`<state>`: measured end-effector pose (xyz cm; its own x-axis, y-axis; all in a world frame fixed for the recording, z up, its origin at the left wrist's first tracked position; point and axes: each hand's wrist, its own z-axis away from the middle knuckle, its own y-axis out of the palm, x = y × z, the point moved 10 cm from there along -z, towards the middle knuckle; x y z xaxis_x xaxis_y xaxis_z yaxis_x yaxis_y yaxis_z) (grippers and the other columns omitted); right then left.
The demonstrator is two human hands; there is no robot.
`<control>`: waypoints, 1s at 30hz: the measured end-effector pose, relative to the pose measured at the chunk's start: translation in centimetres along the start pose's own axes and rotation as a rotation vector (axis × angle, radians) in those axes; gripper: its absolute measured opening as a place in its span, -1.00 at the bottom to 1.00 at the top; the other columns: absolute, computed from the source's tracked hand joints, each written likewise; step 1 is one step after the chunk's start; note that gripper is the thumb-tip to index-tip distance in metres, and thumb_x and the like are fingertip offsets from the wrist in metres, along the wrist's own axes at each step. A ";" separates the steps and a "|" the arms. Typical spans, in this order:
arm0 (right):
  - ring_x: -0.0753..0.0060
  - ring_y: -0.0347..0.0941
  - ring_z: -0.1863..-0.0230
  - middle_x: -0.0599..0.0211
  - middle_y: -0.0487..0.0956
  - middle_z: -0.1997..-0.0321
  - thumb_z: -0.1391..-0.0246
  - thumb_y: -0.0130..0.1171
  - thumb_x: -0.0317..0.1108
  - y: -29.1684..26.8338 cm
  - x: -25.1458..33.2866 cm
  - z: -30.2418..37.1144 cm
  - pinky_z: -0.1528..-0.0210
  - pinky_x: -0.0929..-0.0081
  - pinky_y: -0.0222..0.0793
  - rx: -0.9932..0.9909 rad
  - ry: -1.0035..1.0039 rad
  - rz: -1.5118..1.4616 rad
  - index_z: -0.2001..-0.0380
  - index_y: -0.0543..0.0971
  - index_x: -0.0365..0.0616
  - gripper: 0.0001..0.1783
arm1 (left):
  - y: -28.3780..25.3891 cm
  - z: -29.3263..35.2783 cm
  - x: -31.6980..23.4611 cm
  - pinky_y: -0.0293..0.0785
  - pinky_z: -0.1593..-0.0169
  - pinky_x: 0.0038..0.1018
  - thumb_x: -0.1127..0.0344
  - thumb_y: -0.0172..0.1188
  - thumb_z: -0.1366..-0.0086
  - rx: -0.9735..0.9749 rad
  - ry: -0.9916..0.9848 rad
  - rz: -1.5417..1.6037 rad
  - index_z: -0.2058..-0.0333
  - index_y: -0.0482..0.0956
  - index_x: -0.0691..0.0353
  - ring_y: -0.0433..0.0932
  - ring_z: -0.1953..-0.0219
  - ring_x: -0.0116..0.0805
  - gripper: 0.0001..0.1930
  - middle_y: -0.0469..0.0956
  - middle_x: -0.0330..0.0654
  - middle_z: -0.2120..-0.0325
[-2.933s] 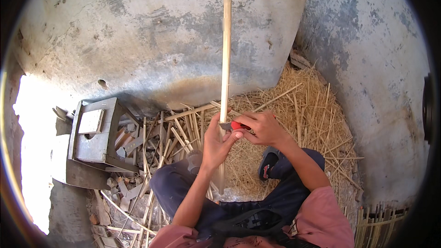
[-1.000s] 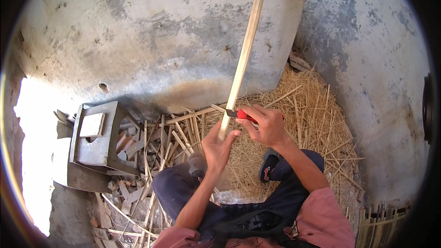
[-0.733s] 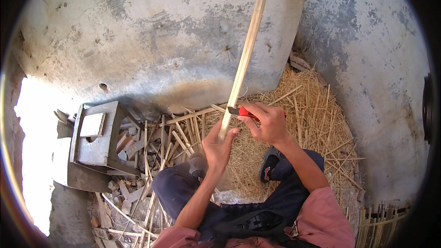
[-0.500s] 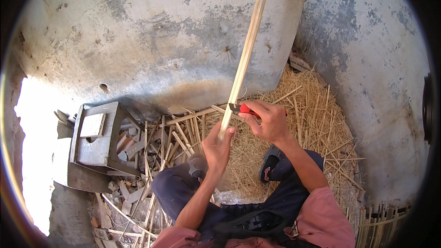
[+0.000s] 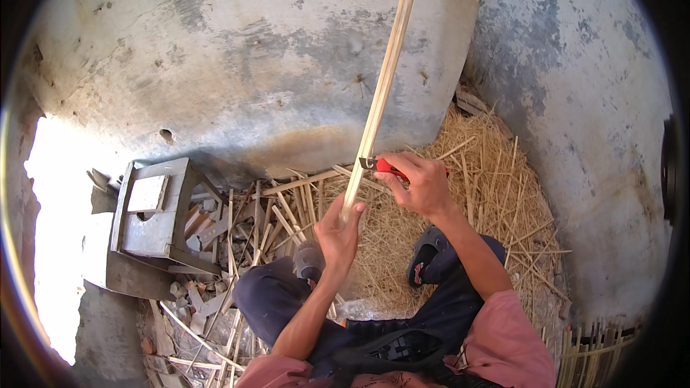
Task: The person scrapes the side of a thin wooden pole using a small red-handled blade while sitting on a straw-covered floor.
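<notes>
My left hand (image 5: 338,232) is closed around the lower end of a long pale strip of split bamboo or wood (image 5: 384,86), which slants up and slightly right past the top of the view. Gripped in my right hand (image 5: 425,185) is a red-handled knife (image 5: 389,167) with a short dark blade. Its blade touches or lies against the strip a little above my left hand. The fingers hide most of the handle.
Shavings and thin strips (image 5: 496,194) cover the floor ahead and to the right. At left a wooden stool (image 5: 154,226) lies on its side beside rubble (image 5: 194,302) and loose sticks. Peeling walls (image 5: 273,65) stand ahead and right. Upright slats (image 5: 596,352) are at lower right.
The knife in my right hand has shifted slightly upward along the strip. My left hand keeps hold of the lower end, almost in place.
</notes>
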<state>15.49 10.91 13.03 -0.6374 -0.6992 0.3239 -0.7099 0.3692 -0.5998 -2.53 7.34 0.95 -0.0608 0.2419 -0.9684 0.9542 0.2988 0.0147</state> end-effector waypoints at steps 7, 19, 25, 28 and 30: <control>0.30 0.60 0.52 0.27 0.71 0.45 -0.25 0.39 -0.13 -2.5 -3.4 -1.2 0.46 0.36 0.44 -0.153 0.151 -0.018 0.19 0.76 -0.12 -0.72 | -0.7 1.3 2.1 0.29 0.48 -0.58 0.24 0.47 -0.38 0.025 -0.006 -0.065 -0.09 0.71 0.32 0.36 0.51 -0.70 -0.61 0.59 -0.39 0.50; 0.49 0.54 0.44 0.24 0.69 0.41 -0.37 0.25 -0.02 -3.8 -14.5 1.0 0.37 0.44 0.38 0.025 0.638 -0.078 0.06 0.71 -0.31 -0.52 | 0.3 2.0 3.0 0.34 0.37 -0.57 0.30 0.41 -0.41 0.204 -0.032 -0.248 -0.04 0.69 0.36 0.40 0.41 -0.67 -0.68 0.59 -0.38 0.46; 0.51 0.59 0.30 0.35 0.67 0.32 -0.32 0.33 0.00 0.7 -12.0 2.0 0.20 0.45 0.48 0.129 0.768 -0.645 -0.02 0.70 -0.22 -0.52 | -0.2 1.2 3.4 0.24 0.36 -0.54 0.16 0.22 -0.57 0.143 -0.101 -0.126 0.01 0.61 0.35 0.34 0.41 -0.65 -0.69 0.49 -0.41 0.48; 0.52 0.58 0.26 0.36 0.68 0.27 -0.28 0.40 -0.05 2.5 -8.7 1.9 0.14 0.49 0.50 0.121 0.578 -0.673 0.02 0.72 -0.20 -0.57 | 0.1 1.0 3.8 0.22 0.37 -0.55 0.17 0.19 -0.59 0.134 -0.086 -0.072 0.02 0.60 0.32 0.32 0.42 -0.68 -0.71 0.48 -0.42 0.48; 0.51 0.61 0.22 0.33 0.69 0.23 -0.25 0.44 -0.11 4.0 -7.2 1.9 0.11 0.51 0.52 0.193 0.543 -0.628 0.06 0.73 -0.19 -0.62 | 0.1 1.0 3.8 0.21 0.38 -0.56 0.18 0.19 -0.59 0.135 -0.080 -0.065 0.02 0.59 0.31 0.31 0.43 -0.69 -0.73 0.49 -0.43 0.48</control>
<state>17.82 16.24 6.91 -0.2330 -0.3307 0.9145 -0.9477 -0.1339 -0.2898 -2.35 7.36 -3.02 -0.1051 0.1501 -0.9831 0.9800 0.1837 -0.0768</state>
